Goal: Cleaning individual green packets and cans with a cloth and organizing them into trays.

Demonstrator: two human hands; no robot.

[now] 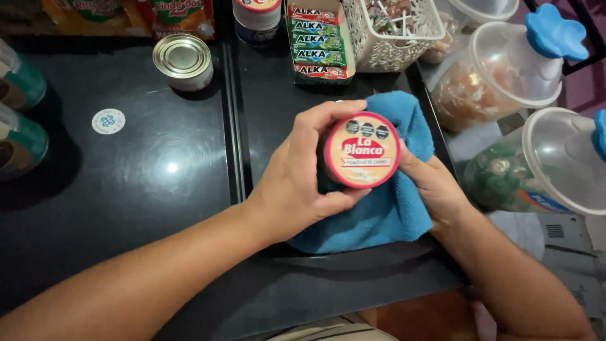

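Observation:
My left hand point(293, 183) grips a small round can point(362, 150) with a red-rimmed, peach-coloured lid facing up at me. A blue microfibre cloth point(385, 208) lies under and around the can's right side. My right hand point(432, 189) holds that cloth, its fingers pressed against the can's right edge. Both hands hover over the black glossy counter point(158, 189) near its middle.
A plain silver can point(183, 60) stands at the back left. A box of green and red candy rolls point(319, 41) and a white lattice basket point(394, 28) sit behind. Clear plastic jars with blue-knobbed lids point(505, 69) line the right; teal-lidded jars point(22, 142) the left edge.

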